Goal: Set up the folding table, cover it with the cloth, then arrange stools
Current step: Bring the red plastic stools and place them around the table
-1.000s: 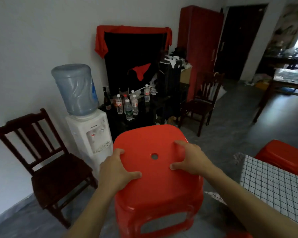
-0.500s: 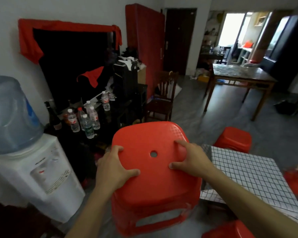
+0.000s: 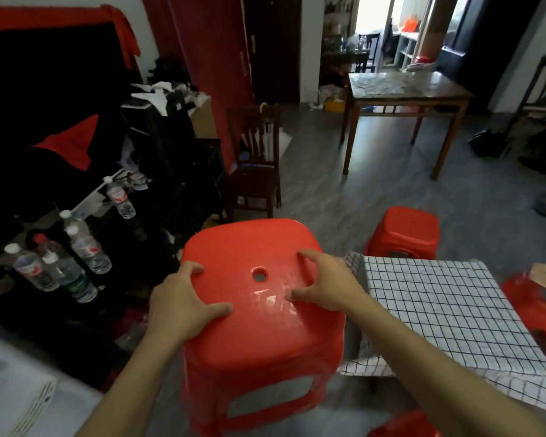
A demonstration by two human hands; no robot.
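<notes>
I hold the stool (image 3: 259,298) by its seat with both hands, off the near-left corner of the worktop (image 3: 448,313), which already wears its checked cloth (image 3: 429,298). My left hand (image 3: 180,301) grips the seat's left edge, fingers curled over the rim and thumb flat on top; my right hand (image 3: 325,285) sits on the right half of the seat, fingers spread and bent onto the surface, thumb pressing near the centre hole. I cannot tell whether the feet are on the floor, as the legs run out of view at the bottom. A second stool (image 3: 404,231) stands just past the far-left corner, and more red plastic shows by the right edge and near the front edge, too cut off to name. I judge this the stool-arranging step, with table and cloth done. To do it well I would keep the seat level, bring the stool square to the left edge, and set it down without snagging the cloth's hanging hem (image 3: 366,367). The bottles (image 3: 76,257) on the dark shelf to my left stand near my elbow, so I would swing wide of them.
</notes>
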